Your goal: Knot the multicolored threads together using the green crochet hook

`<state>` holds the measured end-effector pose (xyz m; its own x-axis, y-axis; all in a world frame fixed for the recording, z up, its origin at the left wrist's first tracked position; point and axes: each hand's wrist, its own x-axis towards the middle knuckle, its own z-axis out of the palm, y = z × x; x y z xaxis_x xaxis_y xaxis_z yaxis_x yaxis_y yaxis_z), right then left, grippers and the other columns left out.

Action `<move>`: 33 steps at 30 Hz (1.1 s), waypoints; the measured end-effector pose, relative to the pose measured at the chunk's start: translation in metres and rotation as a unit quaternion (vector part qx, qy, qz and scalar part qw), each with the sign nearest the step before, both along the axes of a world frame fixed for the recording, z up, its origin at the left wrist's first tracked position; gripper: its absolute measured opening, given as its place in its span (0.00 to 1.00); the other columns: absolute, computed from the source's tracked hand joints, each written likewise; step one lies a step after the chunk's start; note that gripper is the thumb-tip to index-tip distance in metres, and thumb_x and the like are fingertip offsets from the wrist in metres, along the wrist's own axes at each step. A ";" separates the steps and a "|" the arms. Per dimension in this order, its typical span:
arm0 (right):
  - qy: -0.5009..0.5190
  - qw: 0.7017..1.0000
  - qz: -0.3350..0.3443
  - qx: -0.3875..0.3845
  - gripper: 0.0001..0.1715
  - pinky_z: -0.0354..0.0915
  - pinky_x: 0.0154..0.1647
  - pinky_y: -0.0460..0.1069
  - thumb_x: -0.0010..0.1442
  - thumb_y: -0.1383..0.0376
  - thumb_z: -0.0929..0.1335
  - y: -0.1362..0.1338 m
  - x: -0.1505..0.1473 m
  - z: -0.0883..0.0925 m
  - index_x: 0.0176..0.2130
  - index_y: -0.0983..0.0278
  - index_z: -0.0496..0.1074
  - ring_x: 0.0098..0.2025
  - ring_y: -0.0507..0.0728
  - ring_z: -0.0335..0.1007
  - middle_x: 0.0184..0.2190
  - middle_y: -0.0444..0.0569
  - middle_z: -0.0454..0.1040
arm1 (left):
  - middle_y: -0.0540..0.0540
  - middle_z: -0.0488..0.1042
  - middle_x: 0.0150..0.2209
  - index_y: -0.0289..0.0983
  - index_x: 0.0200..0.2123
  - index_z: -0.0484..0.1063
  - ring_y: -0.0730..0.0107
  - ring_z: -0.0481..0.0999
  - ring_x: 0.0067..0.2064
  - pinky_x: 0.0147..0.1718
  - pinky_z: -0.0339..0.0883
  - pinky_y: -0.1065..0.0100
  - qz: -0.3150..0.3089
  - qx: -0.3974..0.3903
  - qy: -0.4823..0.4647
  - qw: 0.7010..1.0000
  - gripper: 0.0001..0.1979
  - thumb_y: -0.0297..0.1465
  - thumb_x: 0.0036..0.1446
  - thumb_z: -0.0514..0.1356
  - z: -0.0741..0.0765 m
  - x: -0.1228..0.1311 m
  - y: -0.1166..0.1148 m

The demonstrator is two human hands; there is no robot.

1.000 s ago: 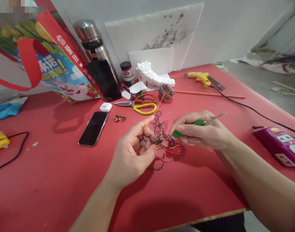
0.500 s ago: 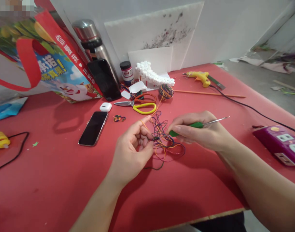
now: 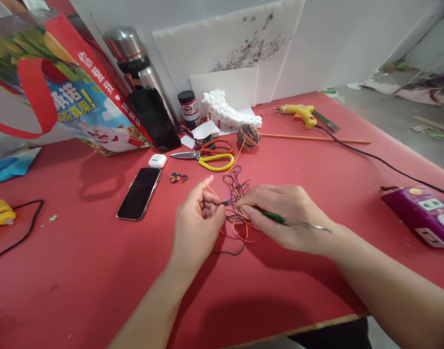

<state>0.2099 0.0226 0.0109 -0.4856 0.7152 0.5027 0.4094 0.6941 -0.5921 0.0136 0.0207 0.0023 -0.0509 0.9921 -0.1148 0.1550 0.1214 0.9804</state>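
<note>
My left hand point(image 3: 198, 218) pinches a small dark piece of crocheted yarn point(image 3: 225, 203), with an orange strand running over its raised forefinger. A green-handled crochet hook point(image 3: 274, 216) lies in my right hand point(image 3: 290, 215), its metal shaft pointing back toward my wrist. The thumb and forefinger of that hand press together at the loose yarn, close to the left fingertips. Tangled multicoloured yarn point(image 3: 236, 182) spreads on the table between both hands. From it a strand leads up to a yarn ball point(image 3: 249, 135).
Scissors point(image 3: 216, 161), a crocheted scrap point(image 3: 178, 178), an earbud case point(image 3: 158, 161) and a phone point(image 3: 139, 194) lie left of the yarn. A yellow glue gun point(image 3: 298, 114), its black cable and a purple power strip point(image 3: 421, 215) are on the right. A thermos point(image 3: 125, 43) stands behind.
My right hand has moved left and down to the yarn by my left fingertips. The hook has turned, so its metal end now points down to the right.
</note>
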 end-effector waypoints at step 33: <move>-0.050 0.973 -0.081 0.211 0.09 0.73 0.32 0.52 0.73 0.72 0.64 -0.015 -0.028 -0.030 0.51 0.69 0.70 0.32 0.59 0.77 0.35 0.56 0.81 | 0.53 0.72 0.33 0.41 0.61 0.77 0.75 0.71 0.33 0.37 0.69 0.71 0.019 0.060 -0.078 0.995 0.30 0.25 0.53 0.69 0.009 -0.002 0.002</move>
